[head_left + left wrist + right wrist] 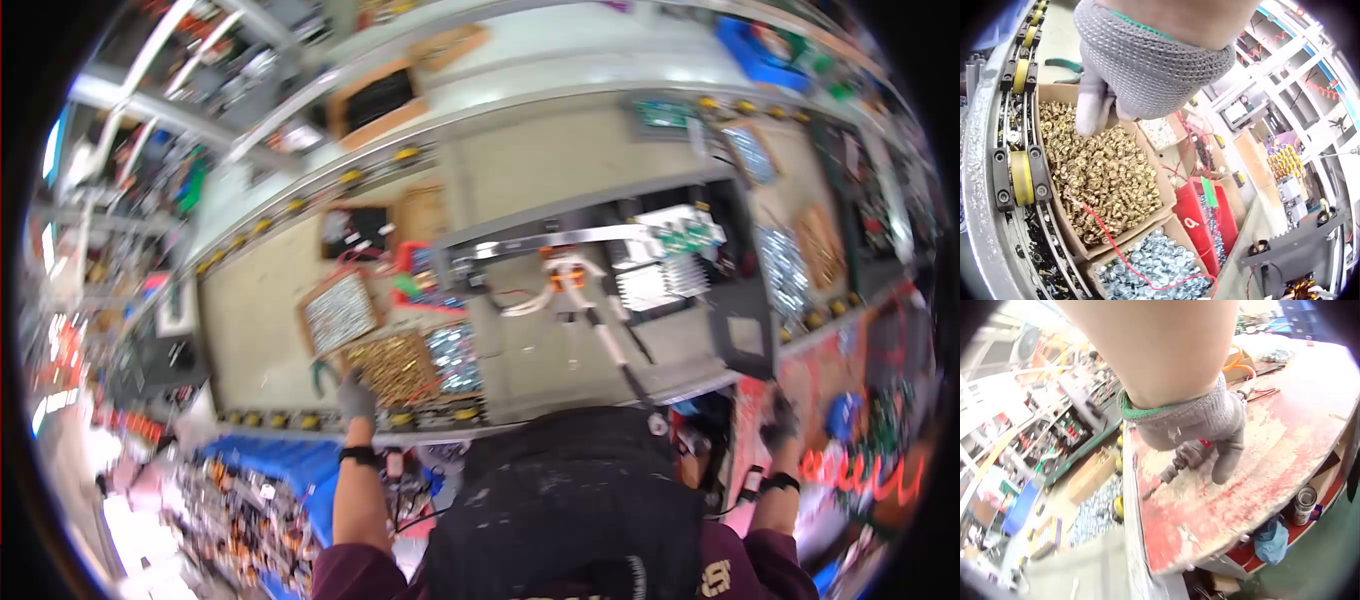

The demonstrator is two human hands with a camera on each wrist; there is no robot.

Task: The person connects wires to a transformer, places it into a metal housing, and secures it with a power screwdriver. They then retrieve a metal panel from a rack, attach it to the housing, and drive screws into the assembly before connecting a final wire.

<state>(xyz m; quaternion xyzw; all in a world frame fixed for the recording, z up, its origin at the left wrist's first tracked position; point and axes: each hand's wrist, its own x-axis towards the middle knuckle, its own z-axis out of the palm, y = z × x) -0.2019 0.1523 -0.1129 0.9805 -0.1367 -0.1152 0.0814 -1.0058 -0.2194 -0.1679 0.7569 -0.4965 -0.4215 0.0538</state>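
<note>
My gloved left hand (357, 398) (1129, 69) is over the near end of a cardboard box of brass-coloured screws (385, 368) (1107, 181). Its fingers point down, with the tips at the screws; nothing is visibly held. Beside the box lie green-handled pliers (322, 378) (1065, 64). My gloved right hand (778, 425) (1200, 428) is low over a worn red and cream tabletop (1260, 469), its fingers curled round a dark power driver (1180, 461). The driver's tip points away from the hand, and a hose comes out behind it.
Silver screws (1154, 265) fill another box beside the brass ones, near a red bin (1200, 215). A large grey frame (745, 345) with circuit boards (685, 237) and cables lies across the workbench. Rollers (1021, 178) line the bench edge. A can (1304, 505) stands below the red tabletop.
</note>
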